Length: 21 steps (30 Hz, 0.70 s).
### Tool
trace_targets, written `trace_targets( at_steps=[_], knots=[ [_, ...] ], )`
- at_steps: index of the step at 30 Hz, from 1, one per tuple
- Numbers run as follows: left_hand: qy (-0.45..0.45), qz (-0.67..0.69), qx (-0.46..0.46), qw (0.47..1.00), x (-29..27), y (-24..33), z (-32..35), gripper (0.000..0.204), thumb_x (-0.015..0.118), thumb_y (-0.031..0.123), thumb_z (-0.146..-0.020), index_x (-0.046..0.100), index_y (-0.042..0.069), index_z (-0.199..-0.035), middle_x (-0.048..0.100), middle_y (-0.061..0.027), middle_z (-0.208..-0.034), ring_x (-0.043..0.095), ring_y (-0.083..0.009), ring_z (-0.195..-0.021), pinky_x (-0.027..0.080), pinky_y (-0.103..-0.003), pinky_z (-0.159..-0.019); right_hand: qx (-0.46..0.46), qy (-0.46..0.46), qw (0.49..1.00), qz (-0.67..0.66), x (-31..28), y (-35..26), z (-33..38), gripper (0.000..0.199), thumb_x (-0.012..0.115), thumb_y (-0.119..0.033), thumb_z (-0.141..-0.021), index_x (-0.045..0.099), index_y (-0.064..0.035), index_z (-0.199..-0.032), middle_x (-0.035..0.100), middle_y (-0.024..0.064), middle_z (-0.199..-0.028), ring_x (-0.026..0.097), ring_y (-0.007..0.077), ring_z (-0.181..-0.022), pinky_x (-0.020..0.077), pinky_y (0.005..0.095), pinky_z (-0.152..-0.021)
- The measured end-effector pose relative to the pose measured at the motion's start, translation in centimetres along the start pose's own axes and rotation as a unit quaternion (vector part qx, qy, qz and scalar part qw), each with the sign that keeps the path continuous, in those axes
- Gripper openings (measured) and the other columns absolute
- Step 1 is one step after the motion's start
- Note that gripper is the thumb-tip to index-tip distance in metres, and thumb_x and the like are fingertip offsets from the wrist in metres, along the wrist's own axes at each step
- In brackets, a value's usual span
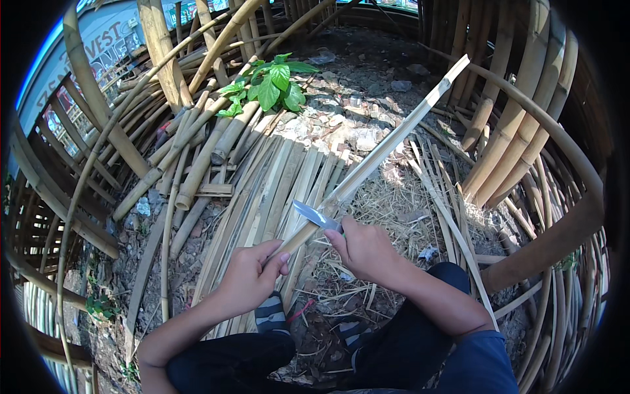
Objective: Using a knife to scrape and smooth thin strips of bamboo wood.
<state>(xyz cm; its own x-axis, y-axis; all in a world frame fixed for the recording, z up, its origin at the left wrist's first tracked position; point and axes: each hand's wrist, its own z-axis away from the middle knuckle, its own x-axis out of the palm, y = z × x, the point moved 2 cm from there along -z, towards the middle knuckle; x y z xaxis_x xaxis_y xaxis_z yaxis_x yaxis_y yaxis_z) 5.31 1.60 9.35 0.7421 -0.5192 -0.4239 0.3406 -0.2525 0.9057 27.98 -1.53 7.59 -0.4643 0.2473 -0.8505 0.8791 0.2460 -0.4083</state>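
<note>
A long split bamboo strip [387,146] runs slantwise from my lap area up to the far right, its pale inner side showing. Its near end is gripped by my left hand [251,272], the fingers and thumb wrapped round it. My right hand [369,248] is closed on the handle of a knife [316,215], most of the handle hidden in the fist. The wide steel blade points left and lies across the strip, just beyond my left hand. Whether the edge bites into the bamboo I cannot tell.
Many split bamboo strips [282,177] lie side by side beneath my hands. Shavings [387,210] cover the ground to their right. Bamboo poles [197,154] are stacked at left, near a leafy green plant [272,84]. Upright bamboo posts [518,125] and a bent pole [558,131] stand at right.
</note>
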Motion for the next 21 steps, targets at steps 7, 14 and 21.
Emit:
trace_targets(
  at_steps=[7, 14, 21],
  knots=[
    [-0.018, -0.017, -0.015, 1.0, -0.6, 0.5, 0.5, 0.018, 0.055, 0.011, -0.1, 0.064, -0.005, -0.098, 0.061, 0.0002, -0.074, 0.05, -0.0032, -0.065, 0.042, -0.021, -0.058, -0.052, 0.049, 0.994, 0.08, -0.2, 1.3, -0.1, 0.046, 0.054, -0.043, -0.097, 0.054, -0.0006, -0.078, 0.061, 0.0147, -0.056, 0.063, 0.0326, -0.047, 0.0499, 0.0451, -0.043],
    [-0.031, -0.003, -0.011, 0.999, -1.0, 0.3, 1.0, 0.022, 0.055, 0.014, -0.1, 0.064, -0.002, -0.088, 0.057, -0.0007, -0.063, 0.047, -0.0034, -0.055, 0.039, -0.024, -0.05, -0.141, 0.147, 0.963, 0.175, -0.9, 2.3, -0.1, 0.05, 0.059, -0.052, -0.091, 0.052, -0.0063, -0.074, 0.056, 0.0074, -0.054, 0.058, 0.0222, -0.042, 0.0464, 0.0351, -0.037],
    [-0.057, -0.036, -0.041, 0.997, -1.9, 0.6, 1.2, 0.024, 0.055, 0.013, -0.1, 0.064, -0.002, -0.084, 0.057, -0.0011, -0.063, 0.047, -0.0034, -0.056, 0.04, -0.023, -0.052, -0.164, 0.157, 0.952, 0.206, -1.3, 3.4, 0.2, 0.051, 0.059, -0.054, -0.09, 0.051, -0.0066, -0.071, 0.052, 0.0059, -0.053, 0.056, 0.0206, -0.042, 0.0456, 0.0343, -0.037]
  ],
)
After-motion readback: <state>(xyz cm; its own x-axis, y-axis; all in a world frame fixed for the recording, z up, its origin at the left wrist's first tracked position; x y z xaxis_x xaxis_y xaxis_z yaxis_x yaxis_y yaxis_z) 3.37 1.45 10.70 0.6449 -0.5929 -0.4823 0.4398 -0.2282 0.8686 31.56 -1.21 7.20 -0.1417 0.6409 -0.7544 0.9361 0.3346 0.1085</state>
